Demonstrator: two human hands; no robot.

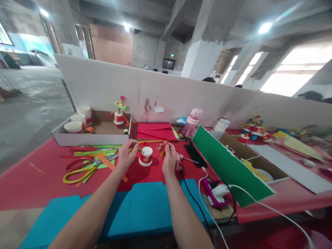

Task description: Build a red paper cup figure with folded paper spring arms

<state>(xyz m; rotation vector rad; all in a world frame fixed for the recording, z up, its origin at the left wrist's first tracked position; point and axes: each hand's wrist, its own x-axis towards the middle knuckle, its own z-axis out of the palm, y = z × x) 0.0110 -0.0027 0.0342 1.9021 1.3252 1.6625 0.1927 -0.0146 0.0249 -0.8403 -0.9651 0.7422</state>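
A red-and-white paper cup stands upside down on the red table covering between my hands. My left hand is closed at the cup's left side, its fingers around the end of a dark-and-yellow folded paper strip that reaches to the cup. On the other side, my right hand pinches a red-and-yellow folded paper spring, held apart from the cup. Just right of that hand lies a pink glue gun with its cord running toward me.
At left are yellow-handled scissors on paper strips. Behind them, a cardboard box holds cups and a paper-cup figure. A purple power strip with cables, a phone and a green-sided box stand right. Blue sheets lie in front.
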